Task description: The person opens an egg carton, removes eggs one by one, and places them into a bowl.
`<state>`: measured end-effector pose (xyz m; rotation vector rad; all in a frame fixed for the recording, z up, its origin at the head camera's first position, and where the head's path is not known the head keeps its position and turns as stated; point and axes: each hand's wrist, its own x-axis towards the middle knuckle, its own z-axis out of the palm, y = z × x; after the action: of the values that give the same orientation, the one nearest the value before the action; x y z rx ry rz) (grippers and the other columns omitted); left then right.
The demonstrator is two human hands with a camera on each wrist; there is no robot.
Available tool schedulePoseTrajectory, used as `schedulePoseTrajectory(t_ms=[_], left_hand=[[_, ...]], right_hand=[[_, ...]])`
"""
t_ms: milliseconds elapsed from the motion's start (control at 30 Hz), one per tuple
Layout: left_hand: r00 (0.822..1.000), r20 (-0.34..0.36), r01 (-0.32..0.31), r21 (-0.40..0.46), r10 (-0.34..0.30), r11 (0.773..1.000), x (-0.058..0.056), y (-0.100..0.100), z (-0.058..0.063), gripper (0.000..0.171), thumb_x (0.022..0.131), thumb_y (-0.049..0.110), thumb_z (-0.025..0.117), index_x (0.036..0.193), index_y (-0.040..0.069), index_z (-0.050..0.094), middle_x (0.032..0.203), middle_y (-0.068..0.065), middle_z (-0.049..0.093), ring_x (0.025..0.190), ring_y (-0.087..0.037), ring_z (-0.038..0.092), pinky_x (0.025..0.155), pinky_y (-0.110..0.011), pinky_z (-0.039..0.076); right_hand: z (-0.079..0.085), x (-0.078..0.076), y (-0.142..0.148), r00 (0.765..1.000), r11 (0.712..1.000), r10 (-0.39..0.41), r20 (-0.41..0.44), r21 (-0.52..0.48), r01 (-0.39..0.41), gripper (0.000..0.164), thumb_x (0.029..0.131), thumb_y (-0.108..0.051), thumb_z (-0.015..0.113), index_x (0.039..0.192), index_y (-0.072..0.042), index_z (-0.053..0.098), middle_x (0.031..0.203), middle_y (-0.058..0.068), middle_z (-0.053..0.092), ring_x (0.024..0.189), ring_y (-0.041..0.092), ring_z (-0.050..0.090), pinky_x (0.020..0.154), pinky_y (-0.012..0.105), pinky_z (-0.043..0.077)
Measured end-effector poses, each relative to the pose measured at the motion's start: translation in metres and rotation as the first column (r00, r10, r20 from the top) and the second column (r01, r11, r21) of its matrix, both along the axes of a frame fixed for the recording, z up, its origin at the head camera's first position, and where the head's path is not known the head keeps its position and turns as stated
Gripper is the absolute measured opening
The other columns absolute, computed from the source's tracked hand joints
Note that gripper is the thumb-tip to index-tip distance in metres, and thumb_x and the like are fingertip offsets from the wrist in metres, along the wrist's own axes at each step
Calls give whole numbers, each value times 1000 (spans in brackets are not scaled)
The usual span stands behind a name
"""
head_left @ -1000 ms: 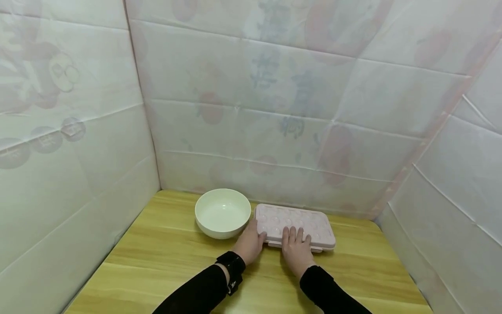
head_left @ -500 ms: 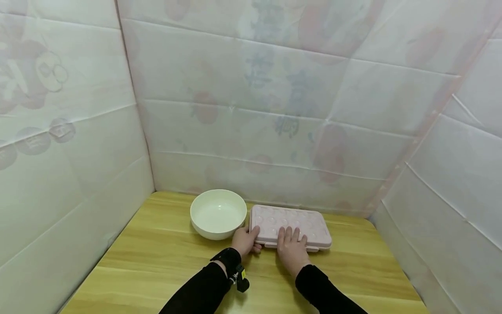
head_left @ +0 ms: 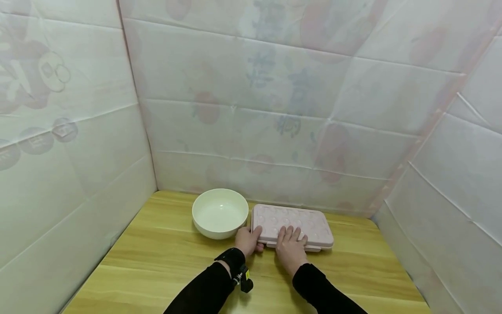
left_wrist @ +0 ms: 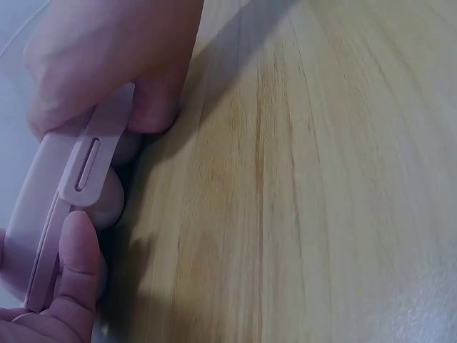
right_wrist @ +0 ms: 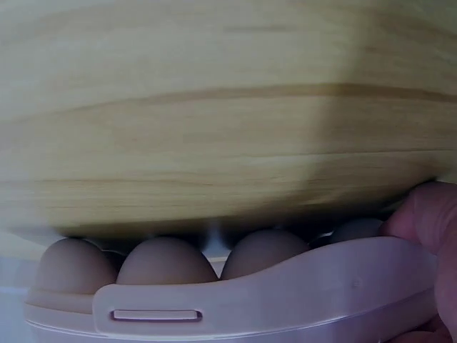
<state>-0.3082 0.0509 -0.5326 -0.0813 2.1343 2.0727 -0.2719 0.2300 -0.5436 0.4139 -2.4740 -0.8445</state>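
Note:
A closed pale pink egg box [head_left: 292,220] with a dimpled lid lies at the back of the table. My left hand [head_left: 247,240] grips its front left corner, thumb on the lid and fingers below the edge. The right hand [head_left: 290,250] lies over the front edge, fingers on the lid; in the left wrist view, part of this hand [left_wrist: 118,61] reaches under the rim. A slotted clasp [left_wrist: 89,164] shows on the box's front. Rounded shapes [right_wrist: 168,261] bulge beneath the rim in the right wrist view. The lid hides the inside.
A pale cream bowl [head_left: 220,213] stands just left of the egg box, close to my left hand. The wood-grain table [head_left: 157,261] is bounded by sheeted walls at the back [head_left: 243,135] and both sides. A black strap with a small camera [head_left: 245,281] is on the left wrist.
My left hand has turned at the box's corner: its thumb has come up onto the lid and its fingers have dropped below the edge. The right hand and the box stay nearly in place.

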Motion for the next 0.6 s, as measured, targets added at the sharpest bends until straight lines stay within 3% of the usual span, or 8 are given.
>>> schedulePoseTrajectory(t_ms=[200,400,600], left_hand=[[1000,7,3,-3,-3,1000,0,0,1,39,111,25,56,120,-12,64,82,-19,77,54,-12,70,56,-28,61],[1000,-6,-22,49,22,999,-3,-2,-1,37,110,21,56,120,-14,64,83,-22,76,56,-14,71,57,-32,64],[1000,29,1,48,-2,999,-2,-2,-1,40,112,24,56,127,-13,62,94,-27,77,58,-14,72,58,-31,64]], right_hand=[[2,2,-2,1000,1000,-19,16,3,19,50,106,-28,66,141,8,61,131,32,70,117,48,73,81,59,66],[2,-1,-1,999,996,15,39,-85,-12,50,106,-25,64,142,8,59,135,32,68,120,49,71,83,61,65],[0,-1,1,999,994,13,34,-112,-9,49,105,-24,63,142,8,60,134,32,68,120,49,70,82,62,64]])
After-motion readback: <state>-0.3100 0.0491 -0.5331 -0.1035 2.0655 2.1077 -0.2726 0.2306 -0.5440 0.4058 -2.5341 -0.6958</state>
